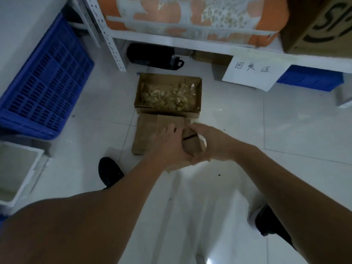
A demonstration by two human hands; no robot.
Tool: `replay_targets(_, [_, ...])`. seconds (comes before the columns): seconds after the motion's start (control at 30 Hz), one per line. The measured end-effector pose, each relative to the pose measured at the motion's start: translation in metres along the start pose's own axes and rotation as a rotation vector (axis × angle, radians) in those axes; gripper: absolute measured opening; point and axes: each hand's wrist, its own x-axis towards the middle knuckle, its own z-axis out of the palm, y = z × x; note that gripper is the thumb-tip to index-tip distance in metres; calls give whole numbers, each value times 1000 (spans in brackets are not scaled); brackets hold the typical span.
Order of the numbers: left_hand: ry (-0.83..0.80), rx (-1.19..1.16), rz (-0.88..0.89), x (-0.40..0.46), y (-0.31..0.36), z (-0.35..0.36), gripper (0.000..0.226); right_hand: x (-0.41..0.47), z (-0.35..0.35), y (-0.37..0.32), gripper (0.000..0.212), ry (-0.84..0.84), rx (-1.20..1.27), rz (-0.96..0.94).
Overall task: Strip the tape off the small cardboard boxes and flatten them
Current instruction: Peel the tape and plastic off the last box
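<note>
Both hands held one small box (191, 144) in the air: the left hand (167, 147) wrapped its near side, the right hand (209, 141) gripped the far side. Flattened cardboard (144, 134) lay below, before the open box (167, 92) of scraps. Uneven pulling could tear the box instead of the tape

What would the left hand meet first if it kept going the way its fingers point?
Probably the flattened cardboard on the floor just past the left hand, then the open box of tape scraps; depth is unclear from this one view.
</note>
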Motion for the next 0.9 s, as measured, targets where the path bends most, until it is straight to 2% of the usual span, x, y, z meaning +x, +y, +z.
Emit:
replay_targets(0.03, [-24,-12,26,-15,12,-8,108,-21,10,3,117,24,-13,32])
replay_targets(0.1, [-21,34,87,-50,35,-16,115,-63,33,4,121,117,26,54])
replay_targets(0.27, [158,132,230,-137,59,-8,104,-154,74,-3,101,360,153,-34])
replay_targets(0.37, [140,176,247,-175,53,-5,97,-194,92,-1,96,394,171,-38])
replay_targets(0.5, [29,-33,178,-228,45,2,100,-238,116,-2,93,400,178,-14])
replay_targets(0.67, [38,-185,192,-273,50,30,99,-263,151,-11,88,385,149,-65])
replay_targets(0.8, [27,-223,189,-268,56,22,96,-272,153,-13,86,476,261,-98])
replay_targets(0.9, [67,-337,169,-268,64,18,102,-281,155,-13,85,616,262,-103])
